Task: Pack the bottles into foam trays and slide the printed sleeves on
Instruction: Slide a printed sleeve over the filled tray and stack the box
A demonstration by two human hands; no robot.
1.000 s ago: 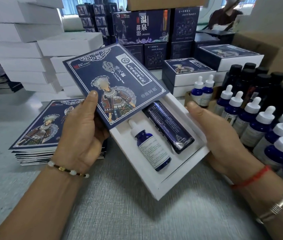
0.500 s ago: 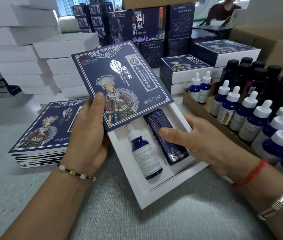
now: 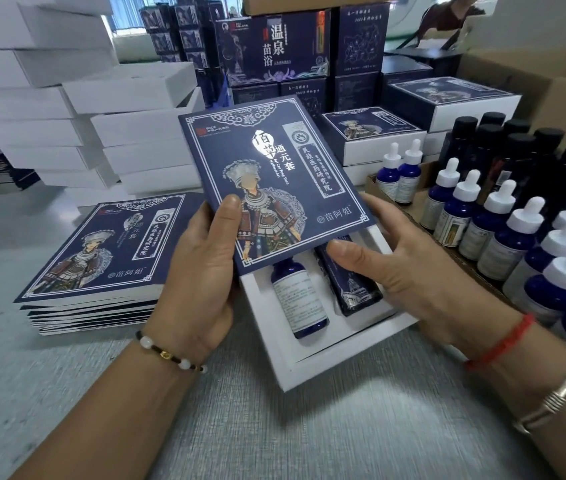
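sleeve: printed sleeve (image 3: pixel 274 174) covers roughly the far half of the foam tray (image 3: pixel 309 362); near half not yet covered, I'd call the slide about midway.
tray: centre of view, tilted toward 1 o'clock, near corner over the grey table (image 3: pixel 274 434).
bottles: dropper bottle (image 3: pixel 300 299) and dark tube bottle (image 3: pixel 350 282) lie side by side in their cut-outs, tops hidden under the sleeve. Packing for this set looks done.
left hand: left hand (image 3: pixel 202 271) grips the sleeve's 9 o'clock edge, thumb flat on the printed face, fingers hidden behind.
right hand: right hand (image 3: pixel 409 271) holds the tray from 3 o'clock, thumb resting on the tube bottle, fingers curled under the tray side.
left to do: push sleeve fully on, then more sets; loose bottles in the cardboard box (image 3: pixel 395 199) at 3 o'clock, flat sleeve stack (image 3: pixel 101 258) at 9 o'clock, white tray stack (image 3: pixel 129 133) at 11 o'clock.
room: table open at 6 o'clock; finished boxes (image 3: pixel 371 136) close at 1 o'clock. I judge the thumb must clear before the sleeve edge reaches it.
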